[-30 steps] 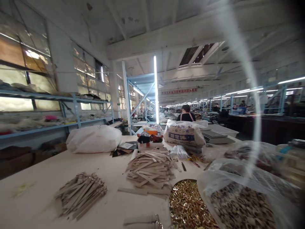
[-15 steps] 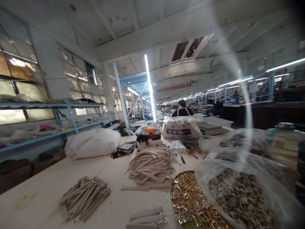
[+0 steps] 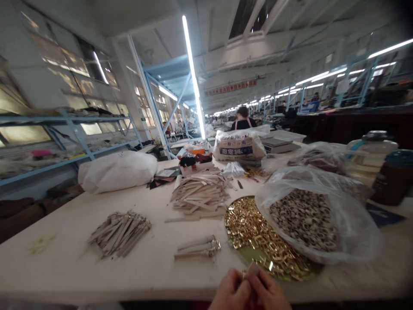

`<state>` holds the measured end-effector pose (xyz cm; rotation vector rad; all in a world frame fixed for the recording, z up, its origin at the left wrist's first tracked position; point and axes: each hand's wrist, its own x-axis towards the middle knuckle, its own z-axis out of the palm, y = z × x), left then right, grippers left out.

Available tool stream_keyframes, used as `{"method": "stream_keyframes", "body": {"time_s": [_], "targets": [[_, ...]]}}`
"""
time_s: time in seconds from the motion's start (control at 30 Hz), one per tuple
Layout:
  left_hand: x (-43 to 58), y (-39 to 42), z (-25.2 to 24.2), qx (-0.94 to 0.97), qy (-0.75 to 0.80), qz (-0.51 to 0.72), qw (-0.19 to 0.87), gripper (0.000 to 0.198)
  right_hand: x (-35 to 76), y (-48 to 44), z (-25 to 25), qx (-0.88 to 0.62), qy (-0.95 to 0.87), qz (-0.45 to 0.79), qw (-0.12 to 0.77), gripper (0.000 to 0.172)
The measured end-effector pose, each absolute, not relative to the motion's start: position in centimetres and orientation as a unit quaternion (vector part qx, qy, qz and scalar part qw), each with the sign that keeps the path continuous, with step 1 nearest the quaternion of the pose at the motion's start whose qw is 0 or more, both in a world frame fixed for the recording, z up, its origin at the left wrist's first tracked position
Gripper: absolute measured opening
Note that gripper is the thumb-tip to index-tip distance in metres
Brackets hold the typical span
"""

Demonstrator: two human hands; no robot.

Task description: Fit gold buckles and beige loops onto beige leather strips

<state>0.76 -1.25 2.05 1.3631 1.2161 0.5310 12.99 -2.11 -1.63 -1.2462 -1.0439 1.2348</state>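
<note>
At the bottom edge of the view my left hand (image 3: 230, 292) and my right hand (image 3: 266, 292) are pressed together, pinching a small pale strip piece (image 3: 250, 270) between their fingertips. Just beyond them lies a round tray of gold metal buckles (image 3: 258, 232). To its left, two or three finished strips with buckles (image 3: 198, 249) lie on the white table (image 3: 64, 267). Further off are one heap of beige strips (image 3: 120, 232) and a bigger heap of beige strips (image 3: 200, 196).
A clear plastic bag of small ring parts (image 3: 309, 217) rests partly over the tray. Behind stand a white sack (image 3: 116, 170), a printed bag (image 3: 238, 146), jars (image 3: 393, 176) at the right, and blue shelving (image 3: 64, 142) at the left. A person (image 3: 242, 118) is at a far table.
The view has tipped downward, so the table's near edge and both my hands, held together on the small piece, have come into sight. Objects on the table have not moved.
</note>
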Motion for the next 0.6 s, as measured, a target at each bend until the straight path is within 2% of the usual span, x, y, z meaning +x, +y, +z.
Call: {"method": "stream_keyframes", "body": {"time_s": [0.1,0.23,0.4,0.5,0.6], "targets": [[1.0,-2.1,1.6,0.524,0.485,0.274,0.645,0.028,13.1,-2.8,-1.3,-0.52,-0.409,0.514,0.546,0.032],[0.9,-2.2,1.9,0.461,0.447,0.277,0.715,0.024,13.0,-3.2,-0.3,-0.508,-0.362,0.563,0.542,0.029],[1.1,-2.0,1.5,0.438,0.441,0.282,0.731,0.023,12.8,-3.1,-0.3,-0.493,-0.328,0.615,0.521,0.031],[0.9,-1.7,1.1,0.436,0.452,0.275,0.728,0.023,13.0,-2.9,-0.9,-0.506,-0.355,0.595,0.513,0.032],[0.6,-1.4,0.9,0.416,0.441,0.269,0.749,0.022,13.5,-2.6,-1.3,-0.549,-0.418,0.522,0.502,0.031]]}}
